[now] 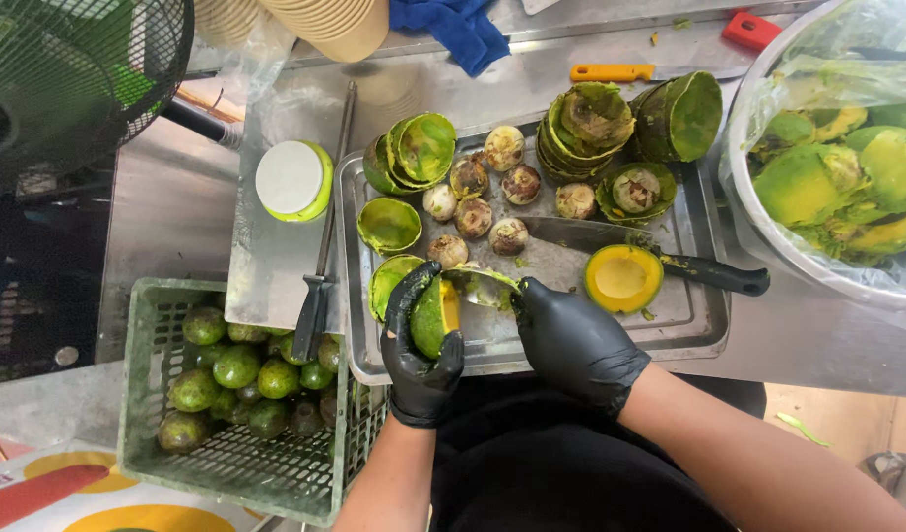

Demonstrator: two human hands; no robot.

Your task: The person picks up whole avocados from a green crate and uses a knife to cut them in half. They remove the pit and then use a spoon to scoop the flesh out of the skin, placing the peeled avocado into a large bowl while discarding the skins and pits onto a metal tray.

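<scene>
Peeling an avocado half (435, 315) over the metal tray (704, 340): my left hand (420, 345) clamps it, my right hand (571, 340) pinches the loose skin (487, 286). Best to pull slow and flat along the flesh, well apart from the knife (650, 254).

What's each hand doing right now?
Left hand: closed around a green avocado half with yellow flesh.
Right hand: curled at a peeled green avocado skin; grip unclear.

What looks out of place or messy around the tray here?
Little stands out. Green scraps lie scattered on the steel counter behind the tray, and one strip lies on the floor. The knife lies across the tray, its handle overhanging the rim.
</scene>
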